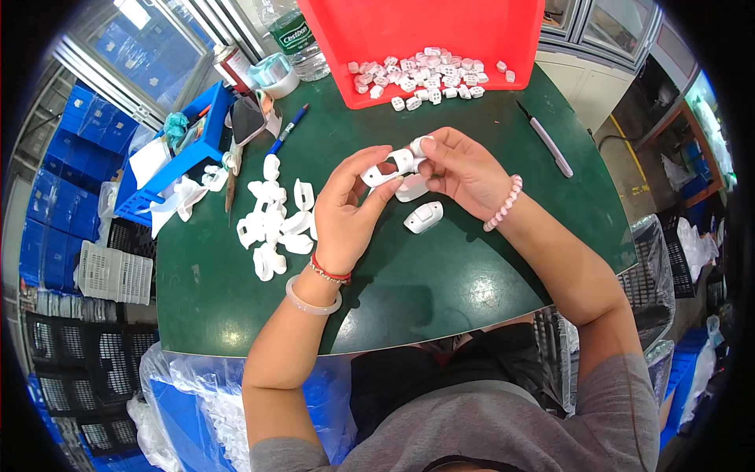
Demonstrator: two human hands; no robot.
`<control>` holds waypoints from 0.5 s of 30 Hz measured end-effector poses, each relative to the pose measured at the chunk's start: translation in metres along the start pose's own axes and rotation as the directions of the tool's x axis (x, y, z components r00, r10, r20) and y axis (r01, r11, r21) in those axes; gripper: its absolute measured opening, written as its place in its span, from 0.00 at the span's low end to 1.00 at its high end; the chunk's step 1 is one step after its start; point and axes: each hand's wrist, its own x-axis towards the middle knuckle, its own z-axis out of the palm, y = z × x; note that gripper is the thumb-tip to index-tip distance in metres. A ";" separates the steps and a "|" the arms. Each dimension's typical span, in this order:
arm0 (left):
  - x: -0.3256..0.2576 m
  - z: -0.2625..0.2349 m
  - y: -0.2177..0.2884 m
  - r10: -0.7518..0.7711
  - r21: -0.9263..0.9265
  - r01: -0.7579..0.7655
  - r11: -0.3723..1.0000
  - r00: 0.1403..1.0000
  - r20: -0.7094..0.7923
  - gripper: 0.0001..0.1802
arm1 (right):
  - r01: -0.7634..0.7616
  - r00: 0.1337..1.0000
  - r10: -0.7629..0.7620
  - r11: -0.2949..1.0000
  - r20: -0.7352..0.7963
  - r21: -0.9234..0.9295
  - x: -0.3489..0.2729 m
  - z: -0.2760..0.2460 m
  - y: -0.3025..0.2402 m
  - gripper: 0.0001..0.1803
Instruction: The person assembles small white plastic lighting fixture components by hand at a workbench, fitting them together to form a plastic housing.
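Above the middle of the green table, my left hand grips a hollow white plastic shell between thumb and fingers. My right hand pinches a small white plastic piece against the shell's right end; whether the two are joined I cannot tell. Just below the hands lies a white plastic housing with a raised oblong top. Another white housing lies partly hidden behind my fingers. Left of my left hand, several white curved shells form a loose pile.
A tilted red bin at the back holds many small white pieces, some spilling over its front edge. A pen-like cutter lies at right. Back left are a blue marker, a blue tray and a plastic bottle.
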 end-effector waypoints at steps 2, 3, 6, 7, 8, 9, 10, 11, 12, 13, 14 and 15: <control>0.000 0.000 0.001 -0.014 0.012 0.014 1.000 1.000 -0.002 0.19 | -0.028 0.999 0.029 0.998 0.023 -0.048 0.000 0.000 0.005 0.17; 0.000 0.002 0.001 -0.034 -0.045 0.033 0.998 0.999 -0.014 0.19 | -0.054 0.997 0.058 0.994 0.044 -0.097 -0.001 0.001 0.007 0.19; 0.000 0.000 -0.001 -0.023 -0.057 0.025 0.998 0.999 0.032 0.20 | -0.053 0.998 0.058 0.980 0.024 -0.191 -0.006 0.005 0.006 0.25; -0.001 -0.001 -0.002 0.006 -0.014 -0.005 1.000 0.996 0.090 0.20 | -0.063 0.996 0.074 0.973 0.042 -0.223 -0.007 0.005 0.004 0.26; -0.001 0.000 -0.001 0.005 -0.015 -0.004 1.000 0.996 0.090 0.20 | -0.064 0.996 0.075 0.973 0.042 -0.223 -0.009 0.008 0.003 0.26; -0.002 0.001 0.001 -0.042 -0.083 0.049 0.995 0.995 0.091 0.21 | -0.058 0.997 0.069 0.968 0.037 -0.243 -0.011 0.011 0.002 0.26; -0.003 0.001 0.001 -0.088 -0.150 0.102 0.983 0.992 0.095 0.22 | -0.051 0.998 0.062 0.963 0.033 -0.264 -0.011 0.013 0.001 0.27; -0.003 0.001 0.000 -0.088 -0.150 0.102 0.983 0.992 0.094 0.22 | -0.051 0.997 0.062 0.963 0.033 -0.264 -0.011 0.012 0.000 0.27; -0.003 0.001 -0.003 -0.102 -0.157 0.115 0.981 0.991 0.087 0.21 | -0.047 0.997 0.064 0.957 0.050 -0.287 -0.009 0.010 -0.002 0.26; -0.003 0.000 -0.004 -0.116 -0.165 0.127 0.978 0.990 0.080 0.20 | -0.041 0.996 0.065 0.950 0.067 -0.310 -0.008 0.009 -0.002 0.25; -0.002 0.000 -0.004 -0.116 -0.166 0.128 0.978 0.990 0.079 0.20 | -0.042 0.996 0.066 0.950 0.067 -0.310 -0.008 0.008 -0.002 0.25; -0.001 -0.001 -0.003 -0.124 -0.161 0.131 0.978 0.991 0.058 0.19 | -0.029 0.995 0.056 0.958 0.086 -0.286 -0.008 0.008 -0.002 0.23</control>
